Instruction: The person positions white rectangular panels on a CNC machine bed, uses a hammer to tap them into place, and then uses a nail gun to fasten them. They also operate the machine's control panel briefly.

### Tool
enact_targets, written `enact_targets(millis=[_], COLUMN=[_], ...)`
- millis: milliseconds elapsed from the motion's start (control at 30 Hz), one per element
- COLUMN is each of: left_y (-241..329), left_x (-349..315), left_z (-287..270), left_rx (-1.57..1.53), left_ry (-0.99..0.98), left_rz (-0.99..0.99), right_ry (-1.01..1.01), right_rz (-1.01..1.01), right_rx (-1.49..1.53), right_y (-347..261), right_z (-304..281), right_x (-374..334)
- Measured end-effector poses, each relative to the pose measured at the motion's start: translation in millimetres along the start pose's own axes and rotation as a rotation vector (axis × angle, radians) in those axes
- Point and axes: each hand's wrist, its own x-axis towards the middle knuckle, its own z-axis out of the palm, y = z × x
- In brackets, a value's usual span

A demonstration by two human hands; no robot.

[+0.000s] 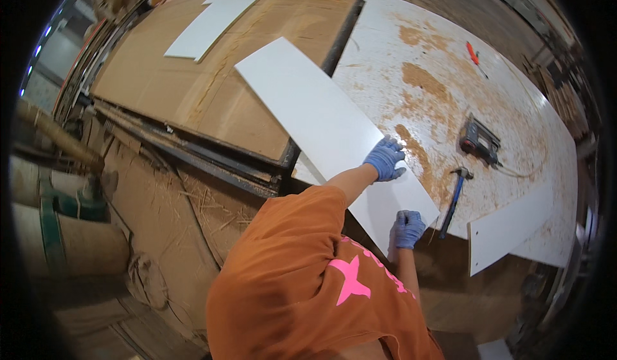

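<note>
A long white board (308, 96) lies slantwise across the brown sheet stack and the white worktable. My left hand (385, 159), in a blue-grey glove, presses on it with fingers stretched out over its far edge. My right hand (409, 228), gloved the same way, is curled closed at the board's near right end; what its fingers hold, if anything, is hidden. Just right of that end lies a hammer (457, 199) with a blue and black handle. Beyond it a dark nail gun (479, 143) rests on its side, a hose attached.
Sawdust patches cover the worktable (373, 45). A red-handled screwdriver (473, 53) lies toward its far side. Another white panel (508, 231) overhangs the near right edge. A notched white piece (215, 22) sits on the brown sheets (308, 13). Large cylindrical machinery (83, 244) stands left.
</note>
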Motion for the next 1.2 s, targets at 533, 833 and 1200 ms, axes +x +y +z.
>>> enact_targets(millis=[533,833,1200], left_y=[-3,-3,-4], left_x=[-3,-2,1], left_z=[-1,2,-3], left_rx=[0.027,0.015,0.018], left_ry=[0.011,0.004,-0.009], left_rz=[-0.005,-0.009,-0.011], right_ry=[0.062,-0.086,0.003], right_rz=[0.192,-0.036,0.041], right_rx=[0.042,-0.004,0.009], right_y=[-9,5,-6], right_z=[5,-3,1], right_x=[4,-3,-3])
